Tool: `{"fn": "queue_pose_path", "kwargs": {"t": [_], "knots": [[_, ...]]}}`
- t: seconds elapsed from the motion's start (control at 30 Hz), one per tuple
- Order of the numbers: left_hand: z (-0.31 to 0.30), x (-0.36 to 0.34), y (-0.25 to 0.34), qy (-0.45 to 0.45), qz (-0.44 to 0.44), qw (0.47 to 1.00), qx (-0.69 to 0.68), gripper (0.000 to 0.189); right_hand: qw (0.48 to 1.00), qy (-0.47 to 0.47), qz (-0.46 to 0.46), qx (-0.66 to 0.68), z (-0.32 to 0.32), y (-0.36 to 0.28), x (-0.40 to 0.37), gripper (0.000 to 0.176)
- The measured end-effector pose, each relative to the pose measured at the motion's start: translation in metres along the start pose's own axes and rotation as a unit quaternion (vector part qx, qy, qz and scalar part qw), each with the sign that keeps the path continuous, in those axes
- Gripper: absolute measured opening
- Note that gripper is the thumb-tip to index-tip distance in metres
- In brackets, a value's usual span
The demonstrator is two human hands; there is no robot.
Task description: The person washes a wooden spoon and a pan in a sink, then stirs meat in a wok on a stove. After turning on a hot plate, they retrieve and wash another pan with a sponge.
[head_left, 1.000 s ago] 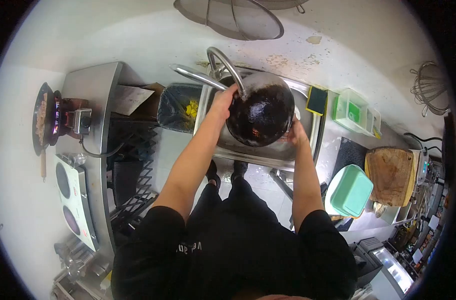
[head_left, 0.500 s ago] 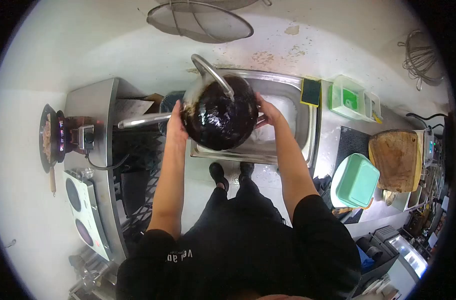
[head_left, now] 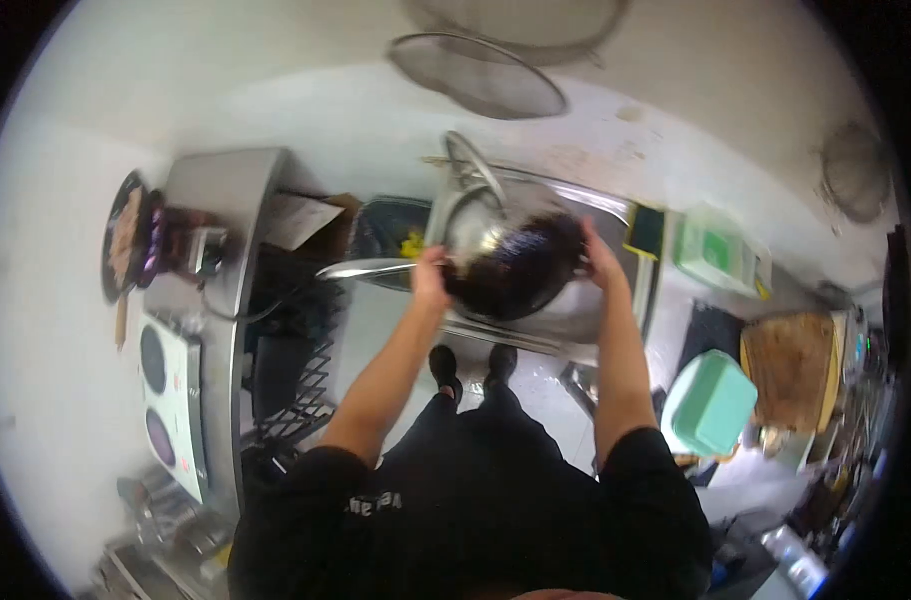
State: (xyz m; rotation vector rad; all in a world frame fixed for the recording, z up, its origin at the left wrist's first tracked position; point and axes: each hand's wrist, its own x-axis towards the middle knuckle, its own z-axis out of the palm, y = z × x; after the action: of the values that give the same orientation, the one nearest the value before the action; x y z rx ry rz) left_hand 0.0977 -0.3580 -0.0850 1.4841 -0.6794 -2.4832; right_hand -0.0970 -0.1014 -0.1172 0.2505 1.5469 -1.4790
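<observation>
A wok (head_left: pixel 526 262) with a blackened, wet-looking surface and a long metal handle (head_left: pixel 368 268) is held between my hands over the steel sink (head_left: pixel 631 300). My left hand (head_left: pixel 432 280) is closed on its left edge, beside the base of the handle. My right hand (head_left: pixel 602 258) grips the opposite edge, its fingers partly hidden by the rim. The curved faucet (head_left: pixel 473 165) reaches over the wok's upper left part, where bare shiny metal shows. Motion blurs the wok.
A sponge (head_left: pixel 644 230) lies at the sink's right corner, near a clear container (head_left: pixel 711 250). Farther right are a green tub (head_left: pixel 714 402) and a wooden cutting board (head_left: pixel 791 370). At left, a pan of food (head_left: pixel 126 235) sits on a burner. Strainers (head_left: pixel 481 75) hang above.
The whole view has shifted, with the sink now farther right. In my hands the wok has turned and tilted, so shiny metal shows on its left side. Both hands keep their hold.
</observation>
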Motion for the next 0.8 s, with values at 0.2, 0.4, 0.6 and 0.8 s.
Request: {"fn": "queue_pose_path", "kwargs": {"t": [0.2, 0.4, 0.6, 0.8], "knots": [[0.036, 0.022, -0.030, -0.117, 0.174, 0.975, 0.071, 0.015, 0.962, -0.054, -0.069, 0.257, -0.034, 0.027, -0.037, 0.061], [0.037, 0.038, -0.024, -0.269, 0.114, 0.953, 0.077, 0.018, 0.992, -0.003, 0.043, 0.123, -0.060, 0.054, -0.071, 0.044], [0.049, 0.030, -0.019, -0.128, 0.131, 0.978, -0.099, 0.052, 0.993, 0.086, -0.080, 0.007, -0.024, 0.038, -0.157, 0.059], [0.064, 0.057, -0.038, 0.138, 0.079, 0.973, -0.166, 0.047, 0.934, 0.194, -0.290, -0.079, -0.002, 0.003, -0.232, 0.067]]}}
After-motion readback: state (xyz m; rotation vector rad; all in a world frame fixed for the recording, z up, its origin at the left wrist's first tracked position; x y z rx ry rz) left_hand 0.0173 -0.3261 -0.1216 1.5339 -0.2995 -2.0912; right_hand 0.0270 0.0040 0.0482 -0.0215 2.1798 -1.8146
